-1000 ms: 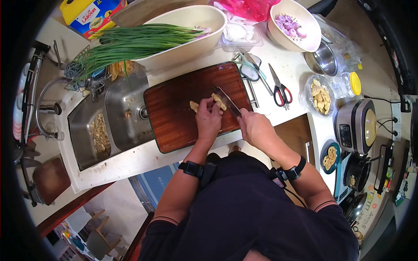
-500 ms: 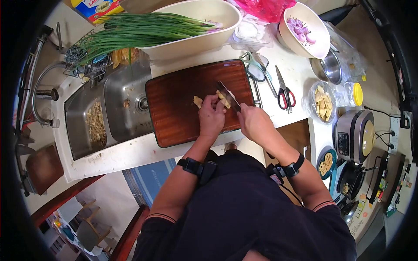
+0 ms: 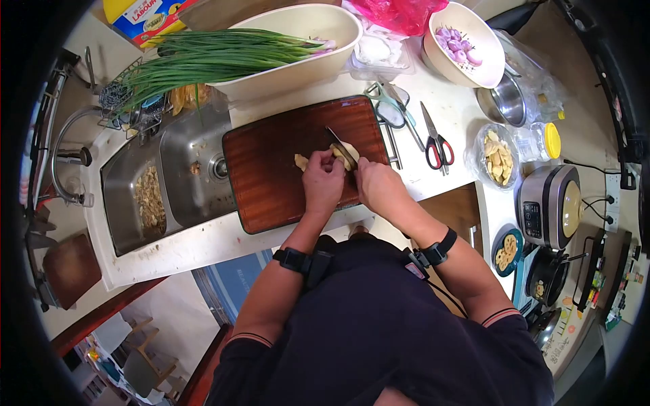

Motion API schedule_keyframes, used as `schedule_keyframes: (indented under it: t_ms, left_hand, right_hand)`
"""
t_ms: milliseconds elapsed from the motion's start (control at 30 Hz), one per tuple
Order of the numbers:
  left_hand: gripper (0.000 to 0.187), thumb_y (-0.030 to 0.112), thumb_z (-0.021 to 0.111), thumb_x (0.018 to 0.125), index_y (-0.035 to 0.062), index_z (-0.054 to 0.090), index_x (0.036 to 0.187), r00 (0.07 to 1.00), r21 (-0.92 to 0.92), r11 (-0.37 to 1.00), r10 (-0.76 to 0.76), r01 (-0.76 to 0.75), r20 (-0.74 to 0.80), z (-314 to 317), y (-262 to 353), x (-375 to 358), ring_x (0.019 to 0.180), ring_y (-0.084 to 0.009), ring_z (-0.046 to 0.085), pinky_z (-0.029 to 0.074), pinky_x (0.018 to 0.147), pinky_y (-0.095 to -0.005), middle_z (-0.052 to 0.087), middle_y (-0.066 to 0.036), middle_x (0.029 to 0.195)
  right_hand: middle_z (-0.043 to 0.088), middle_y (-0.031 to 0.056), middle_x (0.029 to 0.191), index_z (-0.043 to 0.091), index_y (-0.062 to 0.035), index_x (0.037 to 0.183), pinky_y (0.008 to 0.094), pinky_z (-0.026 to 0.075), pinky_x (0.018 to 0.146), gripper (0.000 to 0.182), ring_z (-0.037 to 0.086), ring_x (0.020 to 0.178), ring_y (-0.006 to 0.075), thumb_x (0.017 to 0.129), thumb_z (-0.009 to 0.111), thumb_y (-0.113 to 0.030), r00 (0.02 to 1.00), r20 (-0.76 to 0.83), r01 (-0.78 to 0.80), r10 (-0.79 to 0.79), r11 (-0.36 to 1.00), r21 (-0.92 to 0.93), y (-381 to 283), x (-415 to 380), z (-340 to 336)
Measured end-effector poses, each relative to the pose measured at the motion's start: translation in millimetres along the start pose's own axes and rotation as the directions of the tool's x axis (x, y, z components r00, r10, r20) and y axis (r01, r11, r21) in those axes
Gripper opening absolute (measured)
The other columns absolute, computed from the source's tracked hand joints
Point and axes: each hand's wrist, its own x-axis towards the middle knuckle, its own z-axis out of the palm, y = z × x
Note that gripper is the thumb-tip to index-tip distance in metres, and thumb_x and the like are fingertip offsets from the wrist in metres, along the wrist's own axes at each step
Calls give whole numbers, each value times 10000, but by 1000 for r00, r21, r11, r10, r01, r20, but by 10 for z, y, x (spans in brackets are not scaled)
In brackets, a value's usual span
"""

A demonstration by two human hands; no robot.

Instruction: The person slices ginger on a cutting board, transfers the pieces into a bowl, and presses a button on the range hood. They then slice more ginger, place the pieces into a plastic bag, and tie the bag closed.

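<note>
On the dark red-brown cutting board (image 3: 271, 189), my left hand (image 3: 323, 183) pinches a pale yellow piece of ginger (image 3: 349, 153) with bent fingertips. My right hand (image 3: 380, 184) is closed round the handle of a knife (image 3: 337, 141), hiding the handle. The blade points away and to the left and lies against the ginger, close to my left fingertips. Another small ginger piece (image 3: 300, 162) rests on the board just left of my left hand.
Left of the board is a double sink (image 3: 166, 196) with peelings in it. Behind stands a long cream tub (image 3: 291, 71) of spring onions. On the right are scissors (image 3: 439, 145), a bowl of shallots (image 3: 491, 61), a bowl of ginger pieces (image 3: 499, 160) and a cooker (image 3: 542, 206).
My right hand and the knife have shifted slightly left, nearer my left hand. The blade has changed angle against the ginger. The whole view has moved a little.
</note>
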Motion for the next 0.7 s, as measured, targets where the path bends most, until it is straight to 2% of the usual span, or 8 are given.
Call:
schedule_keyframes:
  t_ms: [133,200,467,700]
  left_hand:
    - [197,78,649,936,-34,593,1087,1000,-2,1000,-3,3,1,1,42,-1,700,-129,655,531,629,-280,669,-88,871]
    - [200,78,645,939,-34,591,1096,1000,-16,1000,-7,7,1,-6,41,-37,696,-126,652,531,634,-276,667,-85,867]
    - [210,63,643,945,-30,588,1125,1000,-104,994,-29,29,2,13,34,-36,705,-104,626,525,646,-261,666,-72,885]
    - [201,54,629,946,-35,590,1123,1000,-93,995,-30,30,1,10,17,-35,691,-102,615,518,654,-255,674,-74,894]
  right_hand:
    - [676,266,776,556,43,958,517,547,682,166,683,744,439,953,528,-121,997,30,-74,74,997,7,-18,-60,-179]
    - [646,271,742,535,28,920,533,515,636,178,641,696,469,966,552,-144,996,-76,-46,50,998,43,-2,-140,-221]
    - [635,260,728,527,30,906,529,512,630,188,635,690,471,964,564,-145,998,-22,-53,54,998,46,-86,-282,-344]
    - [635,258,726,526,28,904,529,513,632,182,634,684,468,961,568,-140,998,24,-59,58,998,29,-93,-301,-358]
